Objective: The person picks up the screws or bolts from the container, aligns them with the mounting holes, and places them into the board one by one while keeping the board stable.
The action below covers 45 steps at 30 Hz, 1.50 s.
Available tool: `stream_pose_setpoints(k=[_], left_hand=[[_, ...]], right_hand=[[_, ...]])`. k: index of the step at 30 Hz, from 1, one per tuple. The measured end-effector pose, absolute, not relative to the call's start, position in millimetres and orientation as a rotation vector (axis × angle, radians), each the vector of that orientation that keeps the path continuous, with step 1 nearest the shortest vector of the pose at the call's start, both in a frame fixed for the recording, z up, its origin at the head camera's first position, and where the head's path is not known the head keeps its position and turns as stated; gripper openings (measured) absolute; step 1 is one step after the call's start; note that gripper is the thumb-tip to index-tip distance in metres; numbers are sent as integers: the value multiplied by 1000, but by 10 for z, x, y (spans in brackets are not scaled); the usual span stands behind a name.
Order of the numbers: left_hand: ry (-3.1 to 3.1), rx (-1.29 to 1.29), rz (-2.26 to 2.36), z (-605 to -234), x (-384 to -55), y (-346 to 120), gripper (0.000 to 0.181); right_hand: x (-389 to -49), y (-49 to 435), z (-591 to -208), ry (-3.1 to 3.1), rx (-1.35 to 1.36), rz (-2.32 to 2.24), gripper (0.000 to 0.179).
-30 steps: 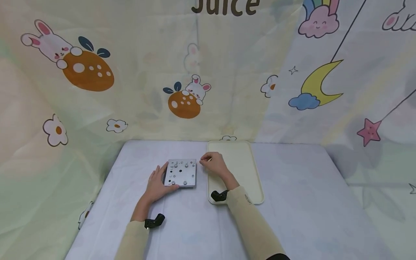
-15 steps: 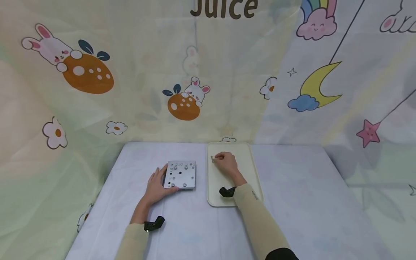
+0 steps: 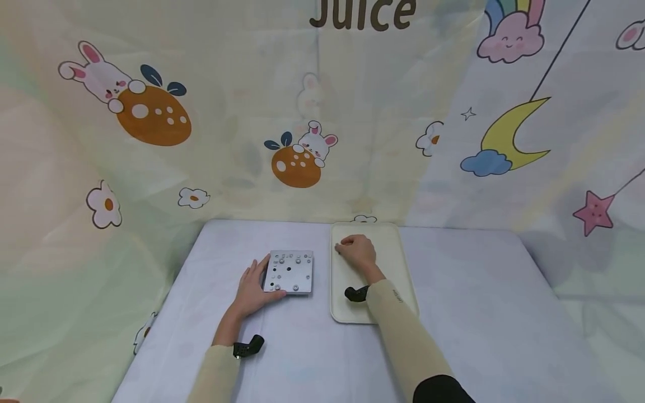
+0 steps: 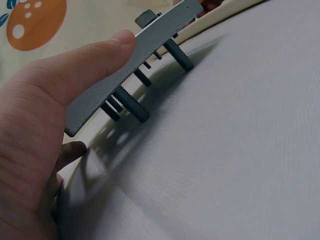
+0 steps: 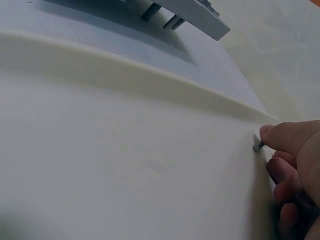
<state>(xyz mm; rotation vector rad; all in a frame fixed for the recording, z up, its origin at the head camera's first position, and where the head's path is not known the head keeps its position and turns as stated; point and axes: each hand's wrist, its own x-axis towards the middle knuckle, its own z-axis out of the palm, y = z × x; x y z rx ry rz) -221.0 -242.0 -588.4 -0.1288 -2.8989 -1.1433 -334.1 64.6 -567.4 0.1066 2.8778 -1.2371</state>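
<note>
A square silver metal plate (image 3: 301,272) with several holes and screw heads in its top lies left of the tray. My left hand (image 3: 251,292) grips it at its left side, thumb along the near edge and fingers at the far left corner. Threaded screw shanks (image 4: 131,105) stick out under the plate in the left wrist view and hold it up off the cloth. Over the left part of the cream tray (image 3: 390,252), my right hand (image 3: 360,252) pinches a small metal screw (image 5: 258,146) between thumb and fingers. Most of that screw is hidden by the fingertips.
The tray has a low raised rim (image 5: 150,70) and stands right of the plate on a white cloth-covered table (image 3: 468,313). A printed curtain (image 3: 227,112) hangs behind the table's far edge. Each wrist carries a black camera (image 3: 356,294).
My right hand has moved from beside the plate's right edge over to the tray, and a screw is now in its fingers. My left hand keeps its hold on the plate. The head view shifted slightly.
</note>
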Motion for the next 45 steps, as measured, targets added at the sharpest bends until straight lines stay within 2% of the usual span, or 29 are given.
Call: stream_pose_setpoints(k=[30,37,45], left_hand=[[-2886,-112,-1155,-5900,-2199,-2394,115],[-2898,-122,-1159,-5962,-2102,-2340,117],[-2888,-118,-1154,-5905,-2161,-2375,115]], right_hand=[[-3366,614,-5524,2949,78,-1135,8],[-3248,662,-5474,2959,3,-1155,7],[-3097,439,-5132,2961,-205,-1230,5]])
